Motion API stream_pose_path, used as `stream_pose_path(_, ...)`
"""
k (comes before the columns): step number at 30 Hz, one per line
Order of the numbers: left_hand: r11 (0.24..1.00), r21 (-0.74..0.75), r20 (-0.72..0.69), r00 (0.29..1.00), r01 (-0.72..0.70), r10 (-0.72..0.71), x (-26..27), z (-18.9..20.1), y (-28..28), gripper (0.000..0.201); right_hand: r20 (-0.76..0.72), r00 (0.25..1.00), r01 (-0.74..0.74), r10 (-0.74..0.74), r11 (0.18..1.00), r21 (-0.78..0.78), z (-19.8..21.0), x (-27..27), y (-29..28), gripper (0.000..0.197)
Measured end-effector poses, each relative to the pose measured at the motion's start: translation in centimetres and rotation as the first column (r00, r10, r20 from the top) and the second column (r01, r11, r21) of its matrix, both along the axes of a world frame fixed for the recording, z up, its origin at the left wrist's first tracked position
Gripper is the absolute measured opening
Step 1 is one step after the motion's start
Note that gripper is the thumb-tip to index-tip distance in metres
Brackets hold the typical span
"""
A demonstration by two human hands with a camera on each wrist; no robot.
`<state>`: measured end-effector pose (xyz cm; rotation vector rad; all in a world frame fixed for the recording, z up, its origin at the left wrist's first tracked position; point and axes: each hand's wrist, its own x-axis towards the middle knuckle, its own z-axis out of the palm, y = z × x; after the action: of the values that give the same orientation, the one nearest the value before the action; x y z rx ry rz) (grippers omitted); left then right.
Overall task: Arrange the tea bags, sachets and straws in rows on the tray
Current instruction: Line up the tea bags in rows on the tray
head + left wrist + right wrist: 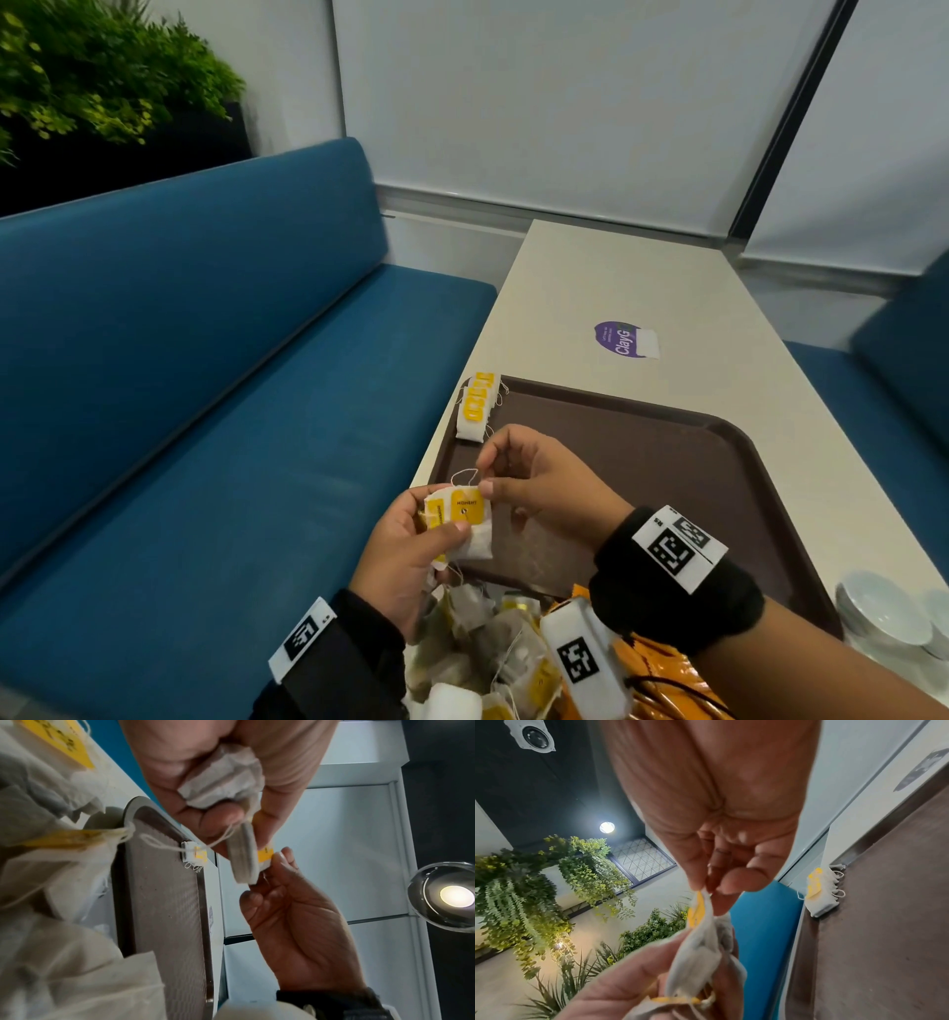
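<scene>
A brown tray (642,462) lies on the white table. A short row of tea bags (476,408) with yellow tags lies along its far left corner, also seen as the row (821,894) in the right wrist view. My left hand (441,519) grips a small bunch of tea bags (467,519) above the tray's left edge. My right hand (485,478) pinches the top edge of the front tea bag (700,939) by its yellow tag (266,855). A loose pile of tea bags (488,647) and orange sachets (662,668) lies at the tray's near edge. No straws show.
A blue bench (231,385) runs along the table's left side. A stack of white saucers (883,616) stands on the table right of the tray. A purple sticker (621,339) lies flat beyond the tray. Most of the tray's surface is bare.
</scene>
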<state>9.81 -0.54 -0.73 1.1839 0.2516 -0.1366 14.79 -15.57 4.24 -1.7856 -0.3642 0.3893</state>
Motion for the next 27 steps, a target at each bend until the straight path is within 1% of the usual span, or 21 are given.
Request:
stream_pose_path(3, 1.0, -0.009, -0.003, 1.0, -0.014, 0.014, 0.6, -0.3, -0.1, 0.024, -0.096, 0.993, 0.062, -0.069, 0.996, -0.072, -0.5, 0.3, 0.1, 0.016)
stream_pose_path(5, 1.0, 0.0, -0.001, 1.0, -0.027, 0.027, 1.1, -0.7, -0.1, 0.024, -0.161, 0.984, 0.048, -0.072, 0.988, -0.149, -0.9, 0.5, 0.0, 0.019)
stream_pose_path(7, 0.999, 0.007, -0.01, 0.999, -0.044, 0.044, 1.6, -0.9, 0.0, 0.023, -0.194, 0.978, 0.048, -0.082, 0.984, -0.173, -1.3, 0.8, 0.0, 0.016)
stream_pose_path(9, 0.997, -0.017, -0.026, 0.997, -0.078, 0.078, 2.1, -1.1, 0.1, 0.018, -0.222, 0.969, 0.078, -0.108, 0.987, -0.138, -1.6, 1.3, 0.2, 0.011)
stream_pose_path(11, 0.991, -0.044, -0.039, 0.992, -0.125, 0.124, 2.5, -1.2, 0.3, 0.012, -0.264, 0.953, 0.137, -0.15, 0.988, -0.066, -1.8, 2.2, 0.3, 0.012)
stream_pose_path(13, 0.987, -0.021, -0.054, 0.986, -0.158, 0.156, 2.8, -1.5, 0.7, 0.01, -0.288, 0.938, 0.195, -0.191, 0.981, -0.018, -2.0, 3.5, 0.4, 0.014)
stream_pose_path(17, 0.984, 0.004, -0.077, 0.981, -0.176, 0.176, 3.3, -2.1, 1.2, 0.011, -0.301, 0.905, 0.309, -0.3, 0.951, -0.02, -3.1, 6.9, 0.9, 0.017)
stream_pose_path(19, 0.986, 0.011, -0.086, 0.982, -0.165, 0.166, 3.3, -2.2, 1.2, 0.01, -0.283, 0.893, 0.339, -0.351, 0.936, -0.094, -4.3, 8.8, 1.2, 0.019)
stream_pose_path(21, 0.99, 0.009, -0.088, 0.986, -0.139, 0.139, 3.2, -2.3, 1.1, 0.009, -0.266, 0.89, 0.327, -0.371, 0.925, -0.195, -5.3, 10.3, 1.8, 0.021)
stream_pose_path(24, 0.994, 0.022, -0.094, 0.989, -0.109, 0.111, 2.9, -2.5, 1.1, 0.008, -0.243, 0.875, 0.347, -0.418, 0.893, -0.287, -6.5, 12.5, 2.5, 0.023)
stream_pose_path(27, 0.994, 0.023, -0.111, 0.988, -0.108, 0.11, 2.5, -2.7, 1.4, 0.008, -0.145, 0.901, 0.316, -0.408, 0.849, -0.424, -6.9, 14.1, 3.0, 0.025)
